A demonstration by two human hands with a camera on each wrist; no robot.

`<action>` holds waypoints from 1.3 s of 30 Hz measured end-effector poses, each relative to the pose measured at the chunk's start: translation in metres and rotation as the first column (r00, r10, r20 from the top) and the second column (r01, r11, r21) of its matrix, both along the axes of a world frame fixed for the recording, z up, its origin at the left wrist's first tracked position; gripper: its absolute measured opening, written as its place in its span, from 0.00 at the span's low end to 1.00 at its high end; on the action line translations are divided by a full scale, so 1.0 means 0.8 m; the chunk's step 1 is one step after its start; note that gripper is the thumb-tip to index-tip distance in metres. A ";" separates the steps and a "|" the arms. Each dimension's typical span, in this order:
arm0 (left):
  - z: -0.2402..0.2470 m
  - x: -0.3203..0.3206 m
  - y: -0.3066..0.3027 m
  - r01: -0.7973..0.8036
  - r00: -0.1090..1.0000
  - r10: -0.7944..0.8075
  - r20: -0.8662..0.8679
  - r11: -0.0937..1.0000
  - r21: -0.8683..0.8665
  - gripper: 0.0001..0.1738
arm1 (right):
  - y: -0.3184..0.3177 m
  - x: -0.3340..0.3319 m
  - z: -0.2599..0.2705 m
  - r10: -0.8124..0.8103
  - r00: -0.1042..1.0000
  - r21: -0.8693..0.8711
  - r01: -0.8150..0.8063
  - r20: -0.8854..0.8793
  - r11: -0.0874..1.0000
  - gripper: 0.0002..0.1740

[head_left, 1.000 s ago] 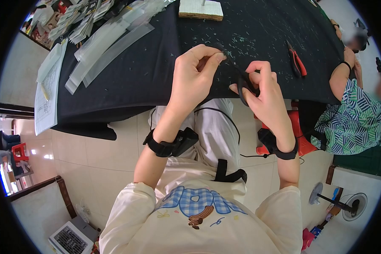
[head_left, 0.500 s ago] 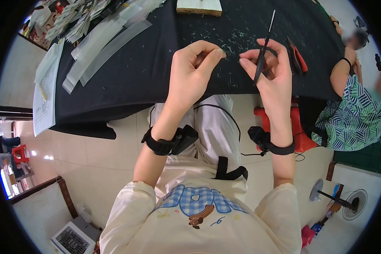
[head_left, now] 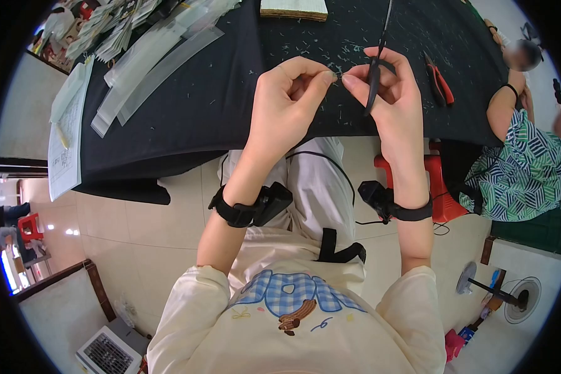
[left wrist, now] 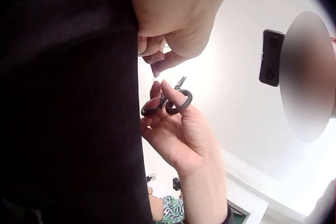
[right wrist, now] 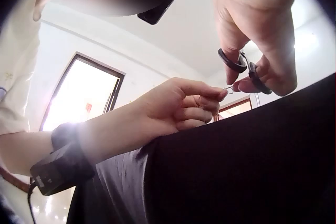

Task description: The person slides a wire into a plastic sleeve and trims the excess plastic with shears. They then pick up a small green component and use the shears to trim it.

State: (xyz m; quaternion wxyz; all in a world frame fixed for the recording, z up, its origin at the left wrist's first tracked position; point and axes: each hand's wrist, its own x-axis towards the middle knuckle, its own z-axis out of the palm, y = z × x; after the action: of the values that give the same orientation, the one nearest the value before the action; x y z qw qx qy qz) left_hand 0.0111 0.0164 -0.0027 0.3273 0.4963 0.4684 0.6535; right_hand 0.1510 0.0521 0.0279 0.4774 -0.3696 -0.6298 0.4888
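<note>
My left hand [head_left: 283, 109] is raised over the near edge of the black-covered table, thumb and index finger pinching a tiny thin wire-like loop [right wrist: 229, 90]. Facing it from the right, my right hand [head_left: 397, 103] holds a pair of black-handled scissors [head_left: 373, 78] that hang in its fingers with the blades pointing away from me. The thumb and index fingertips of this hand come right up to the loop, close to the left fingertips. Both dark finger rings of the scissors show in the left wrist view, around the right hand's fingers.
Red-handled pliers [head_left: 441, 84] lie to the right on the black cloth [head_left: 187, 118], amid scattered small clippings. A white block [head_left: 294, 9] stands at the back. Clear plastic strips [head_left: 149, 81] and a written sheet [head_left: 68, 149] lie left. Another person [head_left: 514, 168] sits at the right.
The right hand has turned the scissors from pointing at the left fingertips to pointing away, then moved left until its fingertips meet the left hand's. The left hand has barely moved.
</note>
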 end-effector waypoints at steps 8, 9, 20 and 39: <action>0.000 0.000 -0.001 0.019 1.000 -0.019 -0.004 1.000 -0.012 0.07 | 0.004 0.004 0.002 0.045 0.998 0.008 -0.046 0.051 0.999 0.23; 0.000 -0.001 -0.001 0.020 1.000 -0.020 -0.004 1.000 -0.012 0.07 | 0.004 0.005 0.002 0.061 0.996 0.012 -0.062 0.071 0.998 0.23; -0.003 -0.003 0.002 0.042 0.999 -0.042 0.006 0.999 0.000 0.07 | 0.012 0.010 -0.002 0.101 0.981 0.110 -0.120 0.163 0.987 0.24; 0.008 -0.007 -0.006 0.145 0.989 -0.141 0.043 0.985 -0.099 0.07 | 0.010 0.011 0.001 0.150 0.981 0.062 -0.159 0.123 0.985 0.24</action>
State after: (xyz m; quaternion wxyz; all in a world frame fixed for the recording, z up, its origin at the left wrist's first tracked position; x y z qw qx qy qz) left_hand 0.0052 0.0118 0.0035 0.4065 0.4996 0.4583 0.6125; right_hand 0.1598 0.0600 0.0288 0.4128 -0.3304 -0.7007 0.4790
